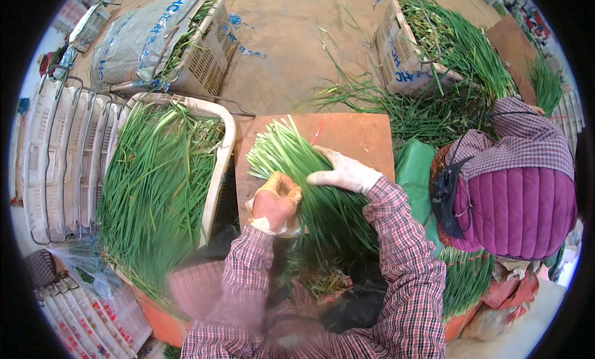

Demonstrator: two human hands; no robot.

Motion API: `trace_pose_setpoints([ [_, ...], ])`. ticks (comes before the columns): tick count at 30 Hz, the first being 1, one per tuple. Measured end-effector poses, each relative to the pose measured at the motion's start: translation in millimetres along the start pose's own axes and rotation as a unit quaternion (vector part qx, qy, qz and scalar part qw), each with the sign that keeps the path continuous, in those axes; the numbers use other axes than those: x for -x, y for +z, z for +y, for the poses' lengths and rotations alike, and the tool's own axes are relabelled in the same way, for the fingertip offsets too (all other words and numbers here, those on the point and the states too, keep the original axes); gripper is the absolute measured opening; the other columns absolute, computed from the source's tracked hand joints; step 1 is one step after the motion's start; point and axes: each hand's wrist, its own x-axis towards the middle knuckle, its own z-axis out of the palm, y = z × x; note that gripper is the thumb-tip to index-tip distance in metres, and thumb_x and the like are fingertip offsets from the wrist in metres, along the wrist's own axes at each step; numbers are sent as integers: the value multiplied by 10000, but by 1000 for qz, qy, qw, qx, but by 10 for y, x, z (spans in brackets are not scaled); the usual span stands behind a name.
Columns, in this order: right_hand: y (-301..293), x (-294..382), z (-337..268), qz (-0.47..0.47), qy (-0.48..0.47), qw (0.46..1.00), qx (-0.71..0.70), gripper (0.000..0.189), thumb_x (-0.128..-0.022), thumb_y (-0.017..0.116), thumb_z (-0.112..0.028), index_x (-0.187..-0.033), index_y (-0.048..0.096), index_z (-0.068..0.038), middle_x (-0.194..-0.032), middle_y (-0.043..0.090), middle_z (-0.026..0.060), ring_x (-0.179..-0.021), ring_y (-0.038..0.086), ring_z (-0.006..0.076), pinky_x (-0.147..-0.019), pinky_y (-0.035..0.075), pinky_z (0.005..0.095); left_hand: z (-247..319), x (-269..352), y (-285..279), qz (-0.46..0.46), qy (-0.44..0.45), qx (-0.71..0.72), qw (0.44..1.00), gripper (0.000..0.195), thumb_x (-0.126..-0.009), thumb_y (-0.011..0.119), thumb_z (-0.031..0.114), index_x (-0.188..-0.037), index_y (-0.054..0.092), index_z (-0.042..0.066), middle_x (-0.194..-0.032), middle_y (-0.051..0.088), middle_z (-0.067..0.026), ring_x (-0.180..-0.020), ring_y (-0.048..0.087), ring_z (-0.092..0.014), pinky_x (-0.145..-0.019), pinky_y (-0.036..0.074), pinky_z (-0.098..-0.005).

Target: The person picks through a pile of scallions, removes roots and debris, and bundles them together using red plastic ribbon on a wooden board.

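Note:
A thick bundle of green chives [290, 147] lies slantwise over a brown board [362, 136], its pale cut ends pointing up and left. My right hand [346, 171], in a white glove, grips the bundle from the right with thumb and fingers spread across it. Against its left side is my left hand [274, 203], the fingers curled and wrapped in stained yellowish covering; whether they pinch anything is hidden. The leafy ends hang over the board's near edge towards my lap. A thin red strip [318, 131] lies on the board beyond the bundle.
A white crate [228, 136] heaped with loose chives stands at left, beside stacked white crates [69, 159]. Farther off are a covered crate [139, 43] and another chive-filled crate [395, 43]. Loose chives [418, 108] litter the floor. At right sits a person [516, 205] in a purple vest.

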Motion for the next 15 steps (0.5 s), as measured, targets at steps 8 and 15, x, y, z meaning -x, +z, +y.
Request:
trace_pose_setpoints([
  [8,193,-600,491,287,75,954,-50,456,-974,555,-471,-1184,721,-103,-1178,731,133,-1125,679,285,-1016,486,387,-290,-4,51,-15,34,181,983,249,-923,704,-1,-1143,586,5,-1001,668,-72,-813,645,-125,-731,562,-272],
  [15,121,-717,-113,220,236,932,163,492,-918,597,-561,-1157,733,-153,-1160,739,119,-1107,693,297,-964,515,432,-502,129,43,-94,69,311,943,383,-927,670,-70,-1287,559,-5,-1210,640,-126,-1041,678,-211,-904,579,-332],
])
